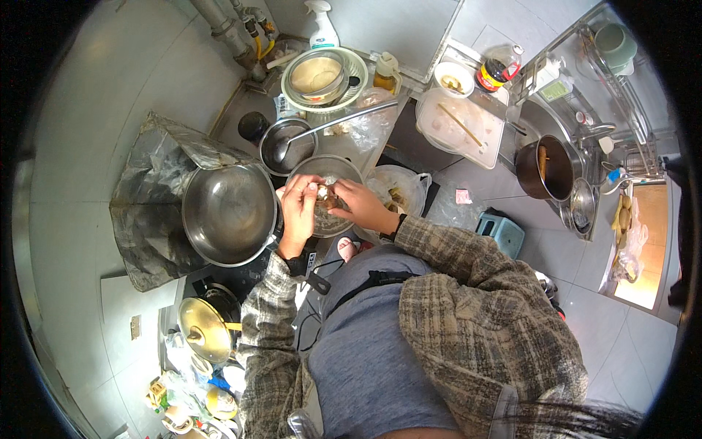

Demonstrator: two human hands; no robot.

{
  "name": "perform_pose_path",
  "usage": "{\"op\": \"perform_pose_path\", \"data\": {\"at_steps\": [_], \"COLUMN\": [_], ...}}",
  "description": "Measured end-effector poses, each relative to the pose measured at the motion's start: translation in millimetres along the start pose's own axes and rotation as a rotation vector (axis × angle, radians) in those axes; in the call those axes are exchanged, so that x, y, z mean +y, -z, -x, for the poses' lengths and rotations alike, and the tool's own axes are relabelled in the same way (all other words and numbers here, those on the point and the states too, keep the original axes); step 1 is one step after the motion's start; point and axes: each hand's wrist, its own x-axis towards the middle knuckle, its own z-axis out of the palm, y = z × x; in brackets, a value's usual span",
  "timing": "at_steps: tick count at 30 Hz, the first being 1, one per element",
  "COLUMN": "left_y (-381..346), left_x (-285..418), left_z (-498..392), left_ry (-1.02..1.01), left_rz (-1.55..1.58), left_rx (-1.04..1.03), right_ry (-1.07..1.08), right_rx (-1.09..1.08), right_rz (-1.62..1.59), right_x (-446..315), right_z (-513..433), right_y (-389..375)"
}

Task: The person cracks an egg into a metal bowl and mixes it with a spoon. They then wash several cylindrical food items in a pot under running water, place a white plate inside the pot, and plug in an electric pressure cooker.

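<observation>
My left hand (299, 209) and my right hand (366, 205) meet over a wide round bowl (335, 226). Between their fingers is a small brown-and-white piece of food (323, 193), too small and partly covered to name exactly. The bowl's middle is partly hidden by both hands; some pale bits show inside it. To the left of my left hand sits a large steel wok (233, 214). Close to my right hand is a plastic bag (414, 178) with brownish scraps in it.
A steel pot (277, 159) with a long-handled ladle (340, 122) stands behind the bowl. Foil splash guard (156, 203) borders the wok. At right, a white cutting board (491, 145) lies near the sink, where a dark pot (529, 175) rests. A lidded golden pan (205, 337) sits lower left.
</observation>
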Motion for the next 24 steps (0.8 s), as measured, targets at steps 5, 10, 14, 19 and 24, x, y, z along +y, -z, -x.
{"op": "perform_pose_path", "data": {"at_steps": [5,10,14,19,24], "left_y": [7,3,-5,-1,0], "left_x": [8,14,19,24,33], "left_z": [-3,7,7,5,2], "left_ry": [-0.048,-0.040,-0.084,-0.160,-0.170], "left_rz": [-0.024,-0.264,-0.357,-0.595,-0.839], "left_rx": [0.062,-0.137,-0.011,-0.009,-0.062], "right_ry": [-0.042,-0.069,-0.002,-0.058,-0.062], "right_rx": [0.021,0.050,0.123,0.068,0.067], "right_rz": [0.040,0.032,0.036,0.053,0.054], "right_x": [-1,-4,-6,-6,-7], "right_z": [1,0,-1,2,4], "right_y": [2,4,3,5,5]}}
